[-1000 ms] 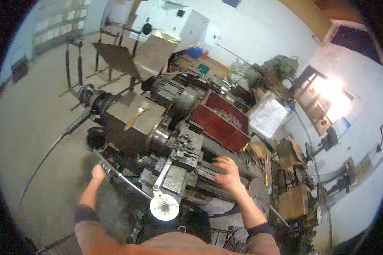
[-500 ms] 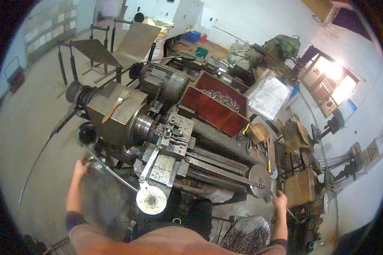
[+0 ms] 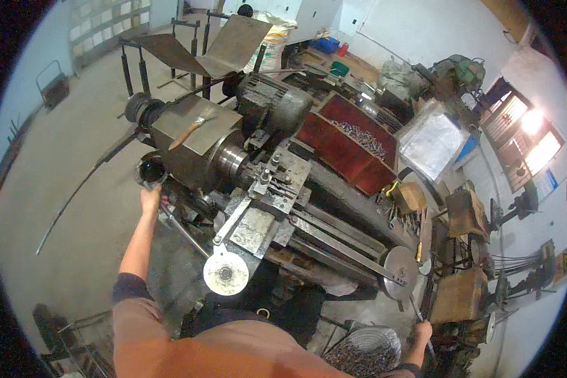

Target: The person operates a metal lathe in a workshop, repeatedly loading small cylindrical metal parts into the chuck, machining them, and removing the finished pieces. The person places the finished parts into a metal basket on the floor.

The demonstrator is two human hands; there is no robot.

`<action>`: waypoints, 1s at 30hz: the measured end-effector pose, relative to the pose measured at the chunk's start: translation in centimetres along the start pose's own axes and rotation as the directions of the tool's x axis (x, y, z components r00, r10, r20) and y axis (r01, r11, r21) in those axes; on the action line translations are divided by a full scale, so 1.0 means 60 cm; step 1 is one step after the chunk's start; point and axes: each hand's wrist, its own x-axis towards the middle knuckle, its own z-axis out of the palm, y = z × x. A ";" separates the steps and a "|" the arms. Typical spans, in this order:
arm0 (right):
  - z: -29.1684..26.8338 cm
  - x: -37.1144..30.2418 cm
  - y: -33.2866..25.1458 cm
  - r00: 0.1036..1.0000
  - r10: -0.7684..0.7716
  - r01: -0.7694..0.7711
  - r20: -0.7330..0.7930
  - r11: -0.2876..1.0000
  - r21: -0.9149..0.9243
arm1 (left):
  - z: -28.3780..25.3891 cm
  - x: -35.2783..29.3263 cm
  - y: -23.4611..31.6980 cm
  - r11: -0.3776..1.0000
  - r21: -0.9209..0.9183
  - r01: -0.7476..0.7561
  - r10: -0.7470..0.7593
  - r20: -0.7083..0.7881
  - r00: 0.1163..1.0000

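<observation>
In front of me stands a small metal lathe, with its grey headstock box (image 3: 195, 129), shiny chuck (image 3: 233, 162) and a tool post (image 3: 272, 176). My left hand (image 3: 150, 198) is closed at the lower edge of a dark round opening (image 3: 151, 169) below the headstock; what its fingers hold is hidden. A long metal bar (image 3: 186, 232) runs from beside it toward a pale round disc (image 3: 226, 273). At the lower right my right hand (image 3: 423, 330) grips a thin metal lever (image 3: 416, 307) by the grey handwheel (image 3: 400, 273).
A wooden-handled brush (image 3: 192, 131) lies on the headstock. Behind the bed sits a red bin (image 3: 340, 151) holding many small metal parts. A mesh basket (image 3: 384, 340) of dark pieces stands near my right arm. Cardboard boxes (image 3: 457, 293) are on the right.
My left hand has moved forward, up to the dark round opening. My right hand has come nearer to me, with the lever swung down. The view has shifted.
</observation>
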 end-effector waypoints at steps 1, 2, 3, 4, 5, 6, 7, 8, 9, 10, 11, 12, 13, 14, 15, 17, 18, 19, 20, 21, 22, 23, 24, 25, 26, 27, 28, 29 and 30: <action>0.007 -0.026 -0.012 1.000 0.012 -0.012 -0.018 1.000 -0.024 | -0.002 -0.001 0.004 0.999 -0.038 -0.018 0.018 0.002 1.000; 0.006 -0.052 -0.019 0.999 0.020 -0.022 -0.040 0.998 -0.056 | -0.006 -0.004 0.002 0.998 -0.065 -0.008 0.007 -0.011 1.000; -0.015 -0.089 -0.059 0.995 0.096 -0.096 -0.003 0.995 0.020 | -0.012 -0.011 0.004 0.996 -0.093 -0.004 0.000 -0.033 0.999; 0.007 -0.122 -0.035 0.968 0.090 -0.102 -0.233 0.994 -0.040 | 0.007 -0.006 -0.006 0.990 -0.136 0.023 -0.026 -0.020 0.999; -0.045 -0.157 -0.091 0.989 0.140 -0.138 -0.043 0.990 0.039 | 0.003 -0.024 0.008 0.993 -0.117 -0.004 -0.007 -0.093 0.996; -0.033 -0.183 -0.082 0.967 0.235 -0.231 -0.100 0.972 0.051 | 0.036 -0.040 0.020 0.994 -0.110 -0.007 -0.007 -0.121 0.993; -0.043 -0.206 -0.104 0.944 0.314 -0.311 -0.102 0.949 0.043 | 0.045 -0.051 0.027 0.996 -0.091 -0.017 0.001 -0.172 0.985; -0.059 -0.220 -0.124 0.956 0.292 -0.291 -0.024 0.955 0.057 | 0.028 -0.022 -0.008 0.990 -0.130 -0.050 0.024 -0.202 0.979; -0.076 -0.239 -0.137 0.956 0.288 -0.291 0.050 0.954 0.075 | 0.037 -0.030 -0.003 0.992 -0.122 -0.035 0.010 -0.202 0.979; -0.088 -0.257 -0.155 0.950 0.312 -0.312 0.014 0.947 0.073 | 0.043 -0.047 0.018 0.993 -0.112 -0.025 0.002 -0.204 0.979; -0.096 -0.272 -0.175 0.944 0.330 -0.328 -0.018 0.942 0.075 | 0.044 -0.057 0.033 0.995 -0.101 -0.020 -0.002 -0.213 0.977; -0.099 -0.281 -0.186 0.936 0.347 -0.343 -0.050 0.936 0.077 | 0.045 -0.057 0.033 0.992 -0.124 -0.038 0.010 -0.215 0.976; -0.098 -0.286 -0.191 0.937 0.344 -0.338 -0.057 0.937 0.091 | 0.042 -0.053 0.031 0.991 -0.123 -0.056 0.029 -0.213 0.977; -0.097 -0.291 -0.194 0.938 0.340 -0.332 -0.064 0.937 0.106 | 0.039 -0.049 0.027 0.990 -0.122 -0.073 0.047 -0.211 0.976; -0.095 -0.295 -0.195 0.939 0.335 -0.326 -0.071 0.938 0.119 | 0.035 -0.048 0.025 0.989 -0.120 -0.091 0.064 -0.210 0.976; -0.075 -0.290 -0.181 0.936 0.340 -0.329 -0.089 0.937 0.121 | 0.042 -0.047 0.026 0.988 -0.124 -0.090 0.060 -0.231 0.971; -0.066 -0.289 -0.173 0.935 0.342 -0.330 -0.098 0.936 0.121 | 0.045 -0.048 0.026 0.988 -0.126 -0.089 0.057 -0.242 0.969; -0.067 -0.291 -0.178 0.929 0.356 -0.344 -0.100 0.931 0.125 | 0.047 -0.052 0.032 0.990 -0.116 -0.085 0.056 -0.231 0.971; -0.070 -0.293 -0.183 0.923 0.371 -0.358 -0.101 0.925 0.129 | 0.048 -0.058 0.040 0.991 -0.107 -0.080 0.055 -0.221 0.974; -0.073 -0.294 -0.186 0.917 0.386 -0.372 -0.103 0.919 0.133 | 0.051 -0.062 0.045 0.992 -0.097 -0.075 0.054 -0.210 0.976; -0.076 -0.294 -0.188 0.919 0.382 -0.368 -0.103 0.921 0.132 | 0.047 -0.061 0.044 0.995 -0.075 -0.061 0.043 -0.217 0.975; -0.079 -0.295 -0.190 0.920 0.378 -0.364 -0.104 0.922 0.132 | 0.044 -0.056 0.039 0.997 -0.055 -0.046 0.033 -0.224 0.974; -0.078 -0.295 -0.189 0.922 0.374 -0.360 -0.104 0.924 0.131 | 0.042 -0.050 0.031 0.999 -0.034 -0.031 0.022 -0.231 0.973; -0.073 -0.294 -0.185 0.924 0.370 -0.356 -0.100 0.925 0.131 | 0.040 -0.041 0.021 0.998 -0.039 -0.046 0.036 -0.225 0.974; -0.065 -0.291 -0.178 0.926 0.366 -0.353 -0.094 0.926 0.134 | 0.038 -0.033 0.012 0.997 -0.044 -0.065 0.054 -0.218 0.974; -0.058 -0.290 -0.174 0.928 0.363 -0.349 -0.089 0.927 0.136 | 0.037 -0.026 0.005 0.995 -0.050 -0.083 0.071 -0.212 0.975; -0.060 -0.293 -0.179 0.928 0.363 -0.348 -0.084 0.925 0.154 | 0.041 -0.027 0.009 0.997 -0.037 -0.074 0.064 -0.215 0.975; -0.073 -0.299 -0.186 0.930 0.358 -0.342 -0.079 0.924 0.171 | 0.041 -0.030 0.013 0.998 -0.024 -0.063 0.056 -0.224 0.973; -0.084 -0.304 -0.193 0.933 0.353 -0.335 -0.074 0.924 0.187 | 0.041 -0.033 0.016 0.999 -0.011 -0.052 0.048 -0.233 0.971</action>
